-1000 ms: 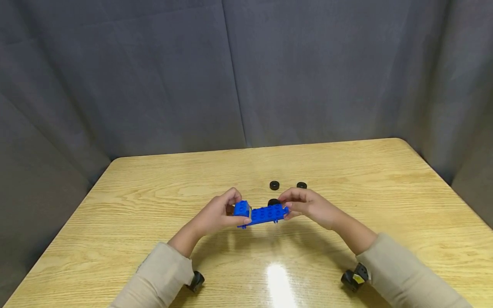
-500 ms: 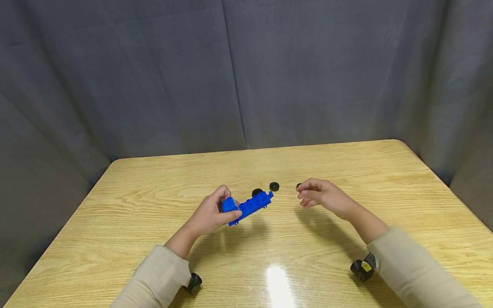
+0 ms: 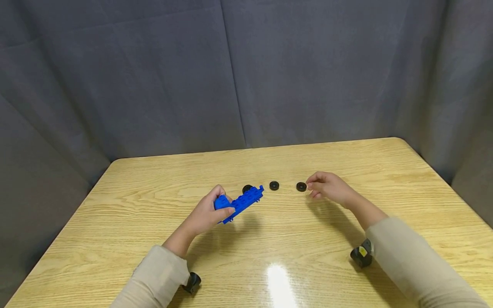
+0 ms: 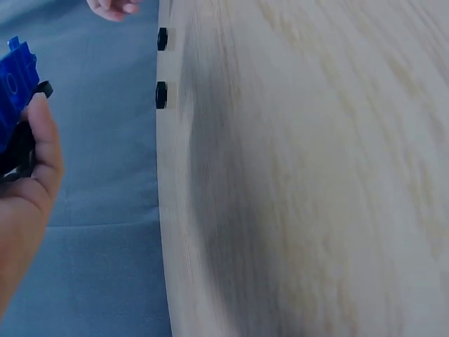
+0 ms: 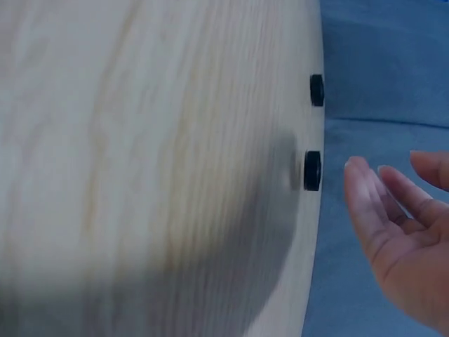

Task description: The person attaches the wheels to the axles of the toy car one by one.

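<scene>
Blue toy car: left hand gripping one end. Loose wheel: lying on worktop, just beside right hand, its fingers parting slightly, holding nothing; a careless nudge could be sending it sliding.

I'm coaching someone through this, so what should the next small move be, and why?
I'd probably lower the right hand and pinch the black wheel nearest it: that hand hovers close by, holding nothing, while the left hand grips the blue toy chassis.
</scene>
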The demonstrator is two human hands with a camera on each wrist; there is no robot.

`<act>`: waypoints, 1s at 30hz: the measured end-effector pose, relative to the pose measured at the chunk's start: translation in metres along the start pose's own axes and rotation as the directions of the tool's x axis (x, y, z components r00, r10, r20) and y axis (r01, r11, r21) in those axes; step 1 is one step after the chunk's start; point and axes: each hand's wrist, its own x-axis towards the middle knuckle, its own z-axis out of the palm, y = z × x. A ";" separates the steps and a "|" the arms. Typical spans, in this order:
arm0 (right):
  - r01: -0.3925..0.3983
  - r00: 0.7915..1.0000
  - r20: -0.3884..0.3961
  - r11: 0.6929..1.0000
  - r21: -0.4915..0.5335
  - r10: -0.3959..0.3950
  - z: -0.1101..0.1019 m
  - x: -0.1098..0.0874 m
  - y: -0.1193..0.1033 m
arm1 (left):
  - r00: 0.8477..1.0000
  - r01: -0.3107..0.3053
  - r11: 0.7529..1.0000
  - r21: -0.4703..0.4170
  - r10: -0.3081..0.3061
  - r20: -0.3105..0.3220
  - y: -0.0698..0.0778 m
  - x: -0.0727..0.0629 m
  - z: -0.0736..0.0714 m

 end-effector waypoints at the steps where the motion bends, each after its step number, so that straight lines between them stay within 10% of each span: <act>1: -0.006 1.000 -0.005 1.000 -0.013 0.006 0.000 0.002 0.001 | 1.000 0.007 1.000 -0.005 -0.007 0.001 0.000 0.000 0.000; 30: -0.038 0.999 0.015 0.934 -0.356 0.046 0.004 0.034 0.014 | 0.995 0.099 0.992 -0.075 -0.100 -0.007 0.001 0.003 -0.001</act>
